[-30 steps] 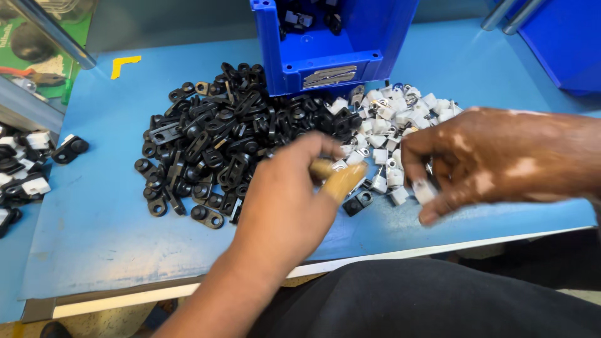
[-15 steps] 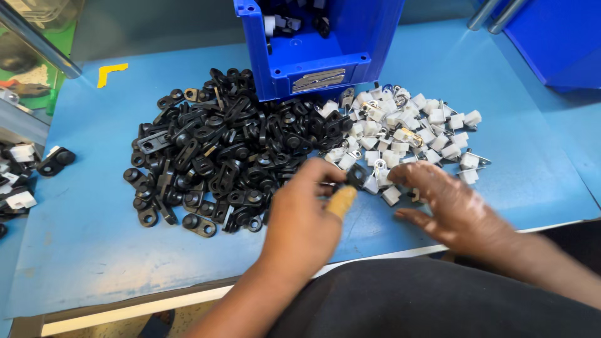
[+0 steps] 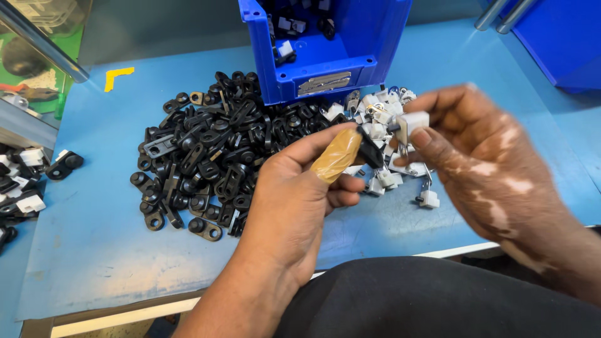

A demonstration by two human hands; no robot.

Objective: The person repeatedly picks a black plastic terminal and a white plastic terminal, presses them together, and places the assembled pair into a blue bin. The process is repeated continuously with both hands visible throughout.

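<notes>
My left hand [image 3: 300, 188] pinches a small black plastic clip [image 3: 369, 147] between thumb and forefinger; the forefinger wears a tan rubber finger cot. My right hand [image 3: 482, 163] holds a small white plastic block [image 3: 412, 122] with a metal pin, brought up against the black clip. Both hands hover above the blue table [image 3: 87, 250]. A big heap of black clips [image 3: 206, 150] lies to the left. A smaller heap of white blocks [image 3: 382, 109] lies under and behind the hands, partly hidden.
A blue plastic bin [image 3: 325, 62] with several joined parts stands at the back centre. Another blue bin [image 3: 563, 44] is at the far right. More black and white pieces [image 3: 25, 178] lie at the left edge. A yellow corner mark [image 3: 118, 76] is taped on the table.
My right hand has lifted from the white heap with a white block and come up to the left hand. The left hand has risen a little with its black clip.
</notes>
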